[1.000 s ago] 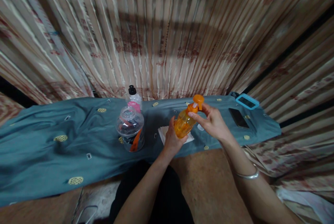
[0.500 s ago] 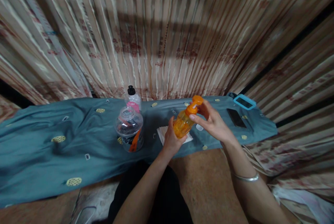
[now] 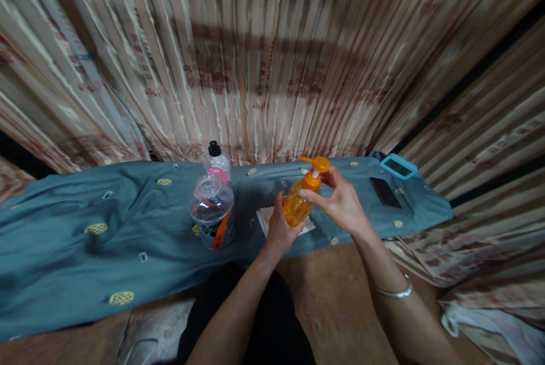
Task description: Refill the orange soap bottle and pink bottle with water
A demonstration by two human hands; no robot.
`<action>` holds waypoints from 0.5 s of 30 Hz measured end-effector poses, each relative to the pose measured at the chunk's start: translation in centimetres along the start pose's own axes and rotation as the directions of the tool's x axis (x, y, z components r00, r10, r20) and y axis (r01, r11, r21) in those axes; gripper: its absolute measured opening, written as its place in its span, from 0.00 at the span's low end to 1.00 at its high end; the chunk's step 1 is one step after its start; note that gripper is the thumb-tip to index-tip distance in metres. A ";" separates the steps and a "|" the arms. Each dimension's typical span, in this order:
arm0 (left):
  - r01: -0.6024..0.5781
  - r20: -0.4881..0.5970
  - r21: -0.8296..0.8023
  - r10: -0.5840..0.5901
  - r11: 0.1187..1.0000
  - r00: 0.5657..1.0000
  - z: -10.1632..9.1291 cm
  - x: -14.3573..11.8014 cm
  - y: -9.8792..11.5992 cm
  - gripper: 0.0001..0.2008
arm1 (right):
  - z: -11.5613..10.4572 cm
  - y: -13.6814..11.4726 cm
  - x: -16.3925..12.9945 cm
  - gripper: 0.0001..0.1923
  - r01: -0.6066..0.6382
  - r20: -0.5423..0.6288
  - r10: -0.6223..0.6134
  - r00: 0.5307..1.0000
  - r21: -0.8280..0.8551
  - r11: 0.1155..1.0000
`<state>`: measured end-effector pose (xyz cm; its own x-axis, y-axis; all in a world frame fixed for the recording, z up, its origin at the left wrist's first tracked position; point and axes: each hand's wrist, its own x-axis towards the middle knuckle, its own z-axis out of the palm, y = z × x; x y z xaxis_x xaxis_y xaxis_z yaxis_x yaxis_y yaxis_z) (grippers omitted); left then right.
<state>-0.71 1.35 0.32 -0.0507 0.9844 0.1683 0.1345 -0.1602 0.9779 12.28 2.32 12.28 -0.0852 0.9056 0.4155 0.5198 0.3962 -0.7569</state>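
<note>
A pump bottle (image 3: 297, 201) of clear orange-yellow plastic, with an orange pump head, is held slightly tilted above the cloth-covered surface. My left hand (image 3: 281, 230) is closed around its lower body. My right hand (image 3: 338, 201) grips it higher up, thumb at the front near the orange collar and fingers behind. The pump's spout points left. Beneath the bottle lies a white folded cloth or stack of tissues (image 3: 264, 218), partly hidden by my left hand.
Left of my hands stands a clear open-necked plastic jar (image 3: 212, 209). Behind it is a bottle with a black cap and pink label (image 3: 218, 169). A dark phone (image 3: 385, 192) and a blue-framed device (image 3: 398, 166) lie to the right on the green patterned cloth (image 3: 63, 240).
The pump head has turned so that its spout now shows pointing left. My right hand has moved slightly left, and the bottle is more upright. My left hand stays in place.
</note>
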 end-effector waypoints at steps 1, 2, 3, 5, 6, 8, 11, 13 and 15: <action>-0.005 -0.006 -0.003 0.005 1.000 1.000 0.1 0.0 -0.1 0.47 | -0.5 0.0 0.3 0.31 0.024 0.077 -0.028 0.997 0.040 0.999; -0.010 -0.014 -0.007 0.010 1.000 1.000 0.1 0.0 -0.1 0.47 | -1.0 0.1 0.5 0.29 0.043 0.149 -0.054 0.987 0.077 0.996; -0.015 -0.021 -0.012 0.015 1.000 1.000 0.2 0.0 -0.2 0.47 | -1.3 0.2 0.8 0.26 0.053 0.206 -0.073 0.976 0.102 0.993; -0.027 -0.026 -0.025 0.027 0.999 0.999 0.3 0.1 -0.4 0.47 | -1.3 0.4 1.0 0.20 0.056 0.238 -0.080 0.968 0.104 0.993; -0.032 -0.024 -0.033 0.031 0.999 0.999 0.3 0.1 -0.6 0.47 | -1.0 0.4 0.9 0.20 0.050 0.206 -0.066 0.976 0.084 0.995; -0.031 -0.010 -0.043 0.031 0.999 0.999 0.2 0.1 -0.8 0.47 | -0.1 0.4 0.6 0.22 0.012 0.057 -0.012 0.998 0.013 1.000; -0.019 -0.001 -0.052 0.019 0.998 1.000 0.1 0.1 -1.1 0.48 | 1.1 0.1 0.0 0.25 -0.073 -0.153 0.060 0.986 -0.081 0.994; -0.021 0.001 -0.058 0.021 0.998 1.000 0.1 0.1 -1.2 0.48 | 1.1 0.0 -0.1 0.27 -0.070 -0.145 0.059 0.988 -0.077 0.995; -0.027 0.000 -0.062 0.027 0.998 1.000 0.2 0.1 -1.1 0.48 | 0.5 0.1 0.0 0.30 -0.015 -0.034 0.014 0.999 -0.007 1.000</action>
<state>-0.69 1.66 -0.78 -0.0472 0.9797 0.1947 0.0738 -0.1910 0.9788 11.94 2.44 11.96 -0.0490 0.9056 0.4212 0.5272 0.3816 -0.7593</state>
